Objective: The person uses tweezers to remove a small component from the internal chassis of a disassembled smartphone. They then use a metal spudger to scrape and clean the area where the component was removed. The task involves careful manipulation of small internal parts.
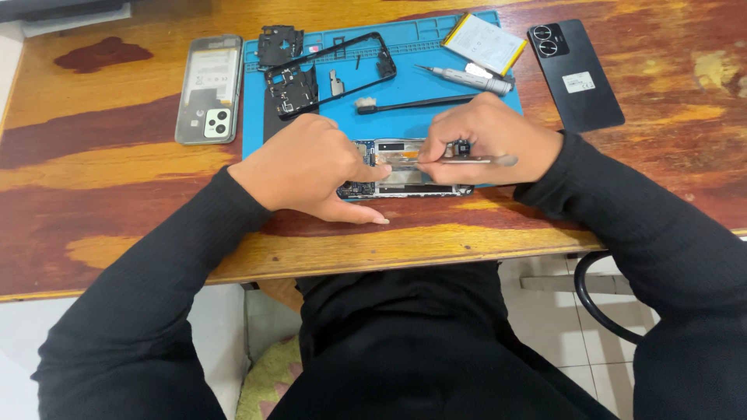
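Fingers of the left hand [311, 167] press flat on an opened phone [405, 169] at the blue mat's [436, 85] front edge; the right hand [489, 140] pinches tweezers [467, 161] over it. A battery [485, 43] lies at the mat's far right corner.

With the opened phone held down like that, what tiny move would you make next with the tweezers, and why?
Probably ease the tweezers tip slightly leftward into the opened phone. The right hand already holds them level over its top end, and the left hand pins the body on the blue mat, so it looks steadied for fine picking.
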